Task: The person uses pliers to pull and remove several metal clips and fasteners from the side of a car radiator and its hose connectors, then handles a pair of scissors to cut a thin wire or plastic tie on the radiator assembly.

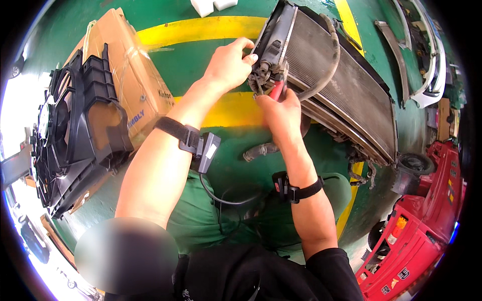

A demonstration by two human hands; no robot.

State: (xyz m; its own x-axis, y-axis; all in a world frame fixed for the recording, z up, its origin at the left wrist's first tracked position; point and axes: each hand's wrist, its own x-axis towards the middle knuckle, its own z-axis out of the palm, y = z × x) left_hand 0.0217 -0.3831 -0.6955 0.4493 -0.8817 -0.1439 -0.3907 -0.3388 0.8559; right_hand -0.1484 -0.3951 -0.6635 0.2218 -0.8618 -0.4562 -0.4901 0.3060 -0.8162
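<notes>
A dusty car radiator assembly (359, 88) leans in front of me, slanting from upper middle to the right. My right hand (282, 114) is closed around red-handled pliers (276, 90), whose jaws are at the fittings (261, 78) on the radiator's near left corner. These jaws are partly hidden among the parts. Just left of them, my left hand (227, 66) has its thumb and fingers curled against the radiator's edge by the grey end tube (281, 35). A grey rubber hose (334, 62) arches over the radiator's core.
A black fan shroud (93, 120) leans against a cardboard box (133, 75) at left. Another hose end (258, 151) hangs low beside my right forearm. Red vehicle body parts (409, 246) stand at lower right, a white bumper (429, 75) at far right. Yellow stripes (201, 27) cross the green floor.
</notes>
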